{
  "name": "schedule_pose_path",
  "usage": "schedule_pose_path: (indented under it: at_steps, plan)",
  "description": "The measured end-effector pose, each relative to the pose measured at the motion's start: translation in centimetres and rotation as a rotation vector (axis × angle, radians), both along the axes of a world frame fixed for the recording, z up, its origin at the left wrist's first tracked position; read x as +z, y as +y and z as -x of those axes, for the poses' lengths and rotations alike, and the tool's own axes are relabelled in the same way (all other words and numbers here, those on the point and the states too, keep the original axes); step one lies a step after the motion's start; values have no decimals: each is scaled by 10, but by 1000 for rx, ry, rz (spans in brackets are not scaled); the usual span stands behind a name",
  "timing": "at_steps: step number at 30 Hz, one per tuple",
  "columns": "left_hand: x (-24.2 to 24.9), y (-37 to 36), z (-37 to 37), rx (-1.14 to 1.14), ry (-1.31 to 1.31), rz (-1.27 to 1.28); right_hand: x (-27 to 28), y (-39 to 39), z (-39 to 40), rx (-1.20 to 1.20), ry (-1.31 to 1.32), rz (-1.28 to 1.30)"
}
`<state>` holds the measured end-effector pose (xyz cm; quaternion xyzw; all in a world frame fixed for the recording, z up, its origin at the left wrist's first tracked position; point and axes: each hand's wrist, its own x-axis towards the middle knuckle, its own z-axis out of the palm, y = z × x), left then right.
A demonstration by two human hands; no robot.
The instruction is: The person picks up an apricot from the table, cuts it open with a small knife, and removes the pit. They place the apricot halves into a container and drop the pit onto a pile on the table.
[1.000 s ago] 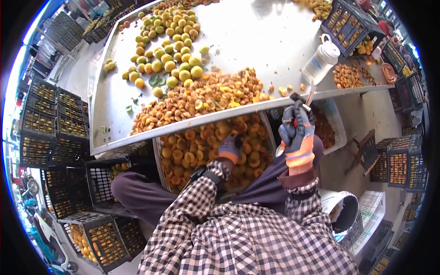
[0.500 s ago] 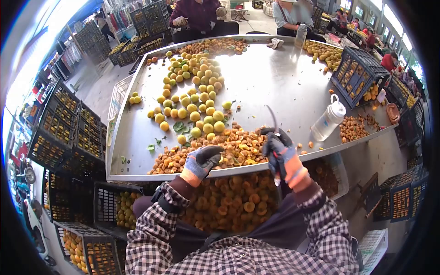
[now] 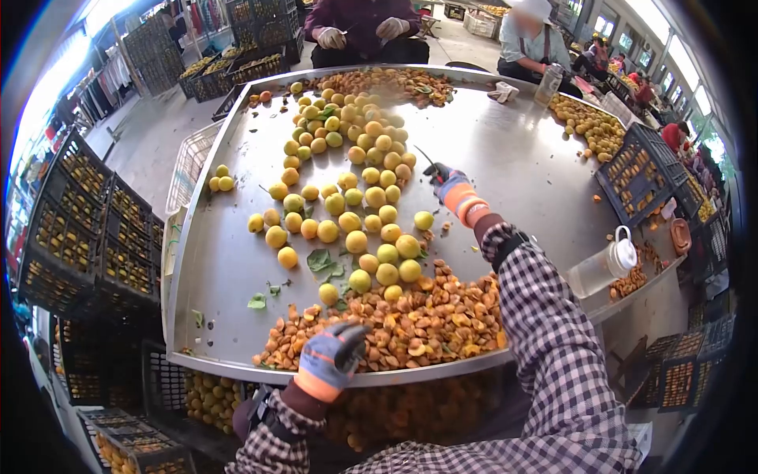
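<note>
My right hand (image 3: 448, 183), in a grey and orange glove with dark fingers, is stretched over the metal table (image 3: 505, 229). It is closed around a thin, dark, curved knife (image 3: 426, 160) whose blade points up and left. To its left lie many whole yellow-green apricots (image 3: 347, 201). My left hand (image 3: 333, 355), gloved the same way, is at the near table edge beside a heap of brown apricot pits (image 3: 410, 324). Its fingers are loosely bent and apart, with nothing visible in them. Below the edge, a dim mass of orange fruit (image 3: 410, 411) is partly hidden.
A clear water bottle (image 3: 596, 268) with a white lid leans at the right. Black crates (image 3: 632, 178) of fruit stand around the table. Green leaves (image 3: 319, 261) lie near the fruit. Across the table sit a person with gloved hands (image 3: 359, 33) and another in an apron (image 3: 537, 51).
My right hand has moved from the near edge up and forward to the fruit, carrying the knife. My left hand has dropped slightly lower. The view has shifted, with the bottle now further right.
</note>
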<state>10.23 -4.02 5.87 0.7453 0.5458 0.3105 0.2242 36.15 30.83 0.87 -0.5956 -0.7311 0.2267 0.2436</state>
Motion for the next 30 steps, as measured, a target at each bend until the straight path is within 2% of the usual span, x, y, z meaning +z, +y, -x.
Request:
schedule_pose_path:
  at_steps: [2,4,6,10,12,15,16,17,18,19,20,23,25,26,28,30]
  plan:
    - [-9,-1,8,-51,70,59,2,36,21,-34,-60,-45]
    - [-6,3,17,-86,162,71,-8,81,39,-32,-18,-197]
    - [-7,5,27,-65,167,21,5,111,61,-23,-146,-228]
    - [-13,8,44,-81,199,35,-5,169,101,-45,-158,-221]
    - [-10,14,50,-72,194,52,-19,181,119,88,-140,-176]
    - [-13,15,50,-82,182,144,11,126,143,279,-88,-52]
    - [-14,18,48,-89,176,152,18,112,150,398,-380,-176]
    - [-14,19,46,-86,194,111,6,103,152,521,-453,-256]
    - [-13,20,45,-79,212,69,23,63,157,520,-544,-180]
    - [-12,20,43,-77,210,67,-3,53,153,546,-577,-301]
    - [-13,19,42,-72,210,69,-9,46,145,626,-424,-237]
    - [-11,18,42,-77,182,30,14,19,115,679,-454,-193]
    - [-10,18,42,-75,182,27,38,13,92,785,-57,252]
    - [-9,18,42,-70,187,22,58,10,85,730,17,264]
    - [-7,18,41,-71,187,11,47,35,71,591,266,304]
    - [-6,20,40,-72,193,-2,42,66,70,402,171,106]
